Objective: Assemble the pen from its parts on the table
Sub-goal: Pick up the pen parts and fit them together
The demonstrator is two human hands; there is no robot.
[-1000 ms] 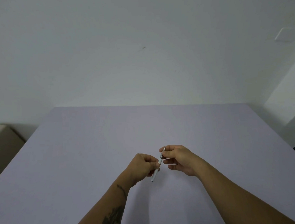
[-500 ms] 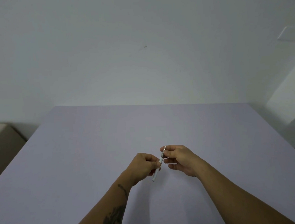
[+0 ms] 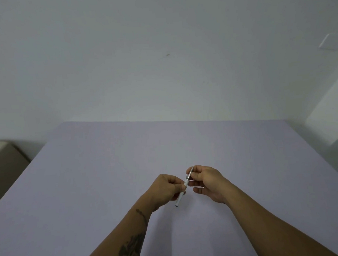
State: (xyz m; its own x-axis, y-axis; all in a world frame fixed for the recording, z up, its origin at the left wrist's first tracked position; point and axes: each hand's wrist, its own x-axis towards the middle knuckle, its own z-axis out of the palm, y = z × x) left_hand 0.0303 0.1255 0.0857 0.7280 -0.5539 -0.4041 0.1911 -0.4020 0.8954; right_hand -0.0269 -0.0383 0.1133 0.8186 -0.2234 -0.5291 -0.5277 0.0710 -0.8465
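A slim white pen barrel (image 3: pixel 179 200) points down and toward me above the lilac table (image 3: pixel 108 169). My left hand (image 3: pixel 167 188) is closed around its middle. A thin silver-grey part (image 3: pixel 189 175) sticks out of the barrel's upper end, pinched between the thumb and forefinger of my right hand (image 3: pixel 207 181). The two hands nearly touch over the middle of the table. The joint between barrel and thin part is partly covered by my fingers.
A plain white wall rises behind the table's far edge. A beige box (image 3: pixel 5 160) sits off the left side. A white wall plate (image 3: pixel 329 41) is at the upper right. No loose parts show on the table.
Almost nothing has moved. Both hands stay in the same place on the pen, with the right fingers shifted slightly on the thin part.
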